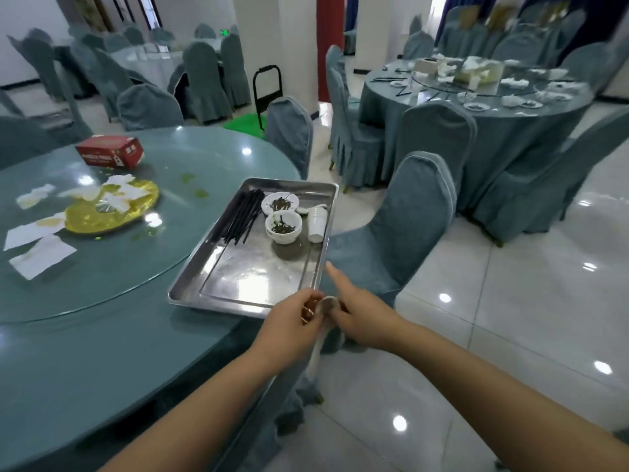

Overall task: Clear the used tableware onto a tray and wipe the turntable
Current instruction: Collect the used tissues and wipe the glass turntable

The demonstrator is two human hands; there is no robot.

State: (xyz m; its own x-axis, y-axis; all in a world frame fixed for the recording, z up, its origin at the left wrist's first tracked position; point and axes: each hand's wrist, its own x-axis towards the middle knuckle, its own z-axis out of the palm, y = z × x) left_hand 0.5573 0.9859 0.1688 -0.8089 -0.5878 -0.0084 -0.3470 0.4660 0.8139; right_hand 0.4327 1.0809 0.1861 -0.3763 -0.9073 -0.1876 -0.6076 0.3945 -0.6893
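Both hands meet just off the tray's near corner, right at the tabletop edge. Left hand [295, 316] has its grip curled round a small round thing, maybe a cloth [329, 305], can't tell for sure; a pale strip hangs down from it. Right hand [357, 313] touches the same thing, index finger pointing out straight.

Just beyond the grip: one steel tray [190, 289], long axis running away from the hands, slightly rightward. On its far end: one bundle of black chopsticks [240, 218] lying lengthwise, two bowls [283, 227], one stack of cups [317, 222] on its side. Further left: turntable [112, 267], one yellow plate [136, 207], one red box [110, 155].
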